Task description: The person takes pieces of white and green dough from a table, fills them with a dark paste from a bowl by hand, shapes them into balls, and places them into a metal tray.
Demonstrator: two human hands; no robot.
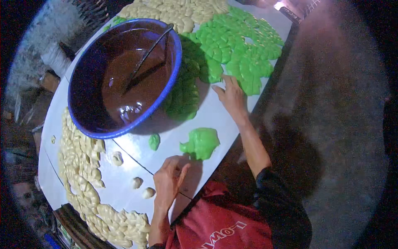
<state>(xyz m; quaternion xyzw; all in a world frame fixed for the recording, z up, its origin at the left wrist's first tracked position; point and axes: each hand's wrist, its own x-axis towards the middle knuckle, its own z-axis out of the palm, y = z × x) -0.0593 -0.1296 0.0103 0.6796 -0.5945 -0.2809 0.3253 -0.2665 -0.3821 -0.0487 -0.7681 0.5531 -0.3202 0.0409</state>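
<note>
My left hand (168, 180) is low over the white table, its fingers bent and its thumb apart, with nothing visible in it. Just beyond its fingertips sits a soft, shiny green dough-like lump (202, 143). Farther off, my right hand (233, 98) reaches to the near edge of a wide spread of green dough-like pieces (248, 54). Its thumb and forefinger are spread, and the fingertips are at or touching that edge; I cannot tell which. A small separate green piece (154, 142) rests left of the lump.
A large blue-rimmed tub (178, 68) of glossy brown liquid stands on the white table (128, 168), a dark stick (149, 56) leaning in it. Cream pieces cover the near left (85, 186) and far end (166, 10). A bright light (280, 6) shines at the far right.
</note>
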